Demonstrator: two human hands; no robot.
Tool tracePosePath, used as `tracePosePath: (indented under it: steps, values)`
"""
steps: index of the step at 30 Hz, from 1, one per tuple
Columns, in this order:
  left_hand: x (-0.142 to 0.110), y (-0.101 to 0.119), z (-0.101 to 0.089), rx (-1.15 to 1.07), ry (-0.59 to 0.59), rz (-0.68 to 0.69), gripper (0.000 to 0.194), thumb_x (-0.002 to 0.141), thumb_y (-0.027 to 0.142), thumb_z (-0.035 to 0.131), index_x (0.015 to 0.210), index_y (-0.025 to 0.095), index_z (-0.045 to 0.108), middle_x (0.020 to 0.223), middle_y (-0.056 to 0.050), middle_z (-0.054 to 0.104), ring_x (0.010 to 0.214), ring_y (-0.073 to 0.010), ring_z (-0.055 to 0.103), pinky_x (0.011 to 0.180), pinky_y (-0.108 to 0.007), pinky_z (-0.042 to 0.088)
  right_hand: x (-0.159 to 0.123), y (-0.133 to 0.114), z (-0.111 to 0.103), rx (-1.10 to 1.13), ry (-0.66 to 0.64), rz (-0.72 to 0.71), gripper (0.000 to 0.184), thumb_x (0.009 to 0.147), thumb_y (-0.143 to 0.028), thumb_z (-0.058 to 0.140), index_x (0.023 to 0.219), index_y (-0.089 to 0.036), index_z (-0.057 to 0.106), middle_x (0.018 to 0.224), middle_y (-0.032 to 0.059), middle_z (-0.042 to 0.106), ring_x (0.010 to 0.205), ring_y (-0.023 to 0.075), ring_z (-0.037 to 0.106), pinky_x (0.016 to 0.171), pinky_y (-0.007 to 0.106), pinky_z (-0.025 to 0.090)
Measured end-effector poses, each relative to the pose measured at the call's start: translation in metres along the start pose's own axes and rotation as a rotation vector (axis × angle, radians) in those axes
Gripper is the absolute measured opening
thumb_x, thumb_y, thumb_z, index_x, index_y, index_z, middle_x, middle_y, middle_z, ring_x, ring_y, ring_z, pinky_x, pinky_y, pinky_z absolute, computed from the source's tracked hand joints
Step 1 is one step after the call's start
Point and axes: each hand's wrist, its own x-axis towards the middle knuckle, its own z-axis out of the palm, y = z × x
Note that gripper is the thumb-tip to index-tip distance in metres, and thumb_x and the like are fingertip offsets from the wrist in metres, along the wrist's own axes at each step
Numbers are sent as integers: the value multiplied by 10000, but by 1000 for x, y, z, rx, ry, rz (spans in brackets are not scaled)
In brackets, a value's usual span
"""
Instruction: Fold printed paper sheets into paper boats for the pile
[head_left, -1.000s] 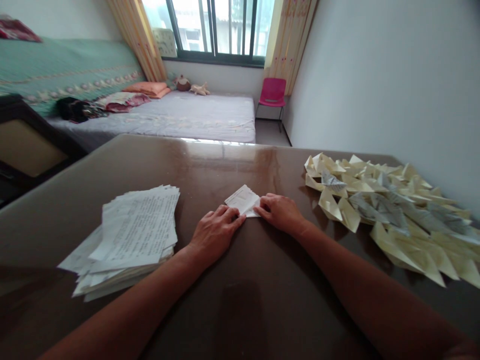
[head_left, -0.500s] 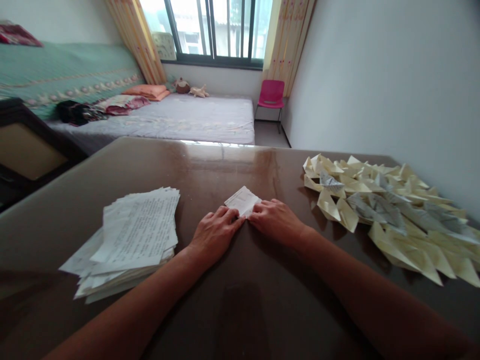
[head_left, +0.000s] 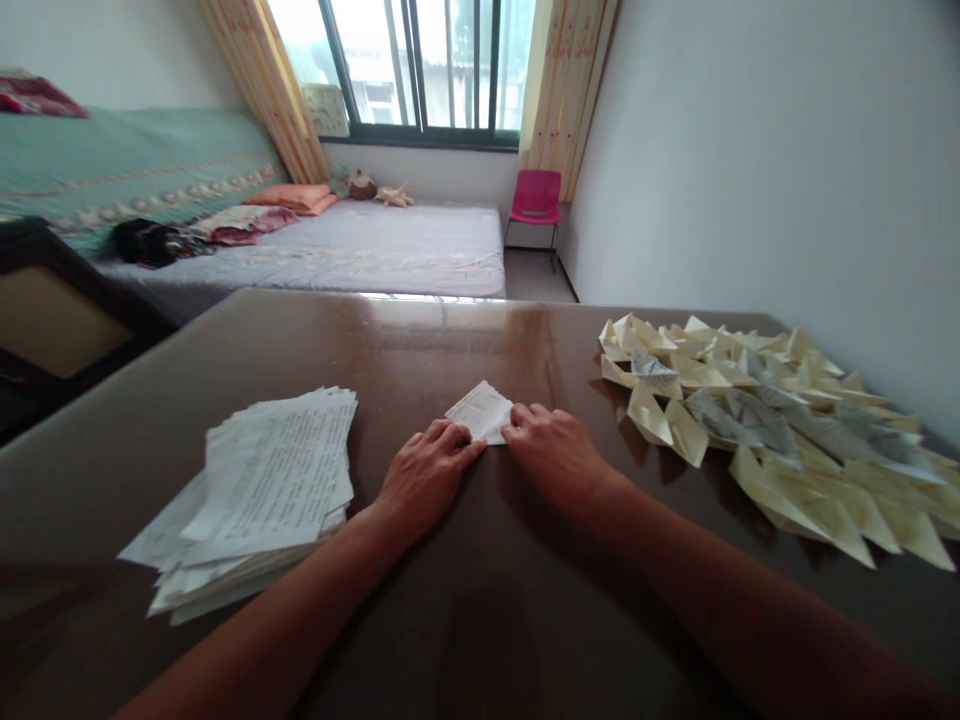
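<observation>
A small folded sheet of paper (head_left: 481, 408) lies on the brown table between my two hands, one corner pointing away from me. My left hand (head_left: 433, 470) has its fingers closed on the paper's left near edge, thumb reaching along the bottom. On the opposite side my right hand (head_left: 551, 445) pinches the right edge, its fingers bent and pressed together. Parts of the paper's near edges are hidden under my fingers.
To the left is a stack of printed sheets (head_left: 277, 470). Several folded paper shapes (head_left: 750, 400), cream and grey, spread over the right side of the brown table (head_left: 405, 350). Beyond the table are a bed (head_left: 405, 240), a pink chair (head_left: 536, 197) and a dark wooden chair (head_left: 67, 310).
My right hand has shifted slightly right along the paper, so more of its near edge shows between my hands. My left hand keeps its hold. The whole view has tilted up a little.
</observation>
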Motion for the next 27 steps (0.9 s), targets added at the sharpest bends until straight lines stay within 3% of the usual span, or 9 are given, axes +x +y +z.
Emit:
tracePosePath:
  steps: [5,10,15,22,27]
  values:
    - [0,-12,4,-4,71,-118,400,912,228,481,1311,232,510,1259,-87,566,1126,-249,516,900,-393,490,8,7,16,19,-18,-32,201,914,-139,461,972,-169,651,989,118,664,907,234,603,716,317,416]
    - [1,-17,3,9,62,-86,421,902,306,532,1308,199,509,1307,-103,547,1126,-261,538,927,-410,494,17,31,30,36,87,-120,160,922,-163,490,990,-166,635,1021,102,661,978,222,573,818,323,391]
    - [1,-17,-1,8,37,31,330,931,220,467,1247,206,559,1230,-77,607,1051,-221,568,890,-359,517,24,46,48,115,177,-181,136,927,-174,506,964,-165,637,1018,75,660,978,193,556,876,314,370]
    - [3,-21,0,-103,66,71,307,928,134,437,1186,182,596,1152,-67,644,1027,-194,573,876,-321,520,32,54,65,331,318,-236,194,934,-153,473,911,-164,665,944,78,673,931,182,563,876,315,422]
    - [1,0,-12,-159,90,109,229,930,166,456,1059,162,645,963,-57,676,887,-185,568,782,-306,520,31,53,66,556,379,-312,190,889,-116,512,960,-172,679,967,73,686,958,177,570,879,304,452]
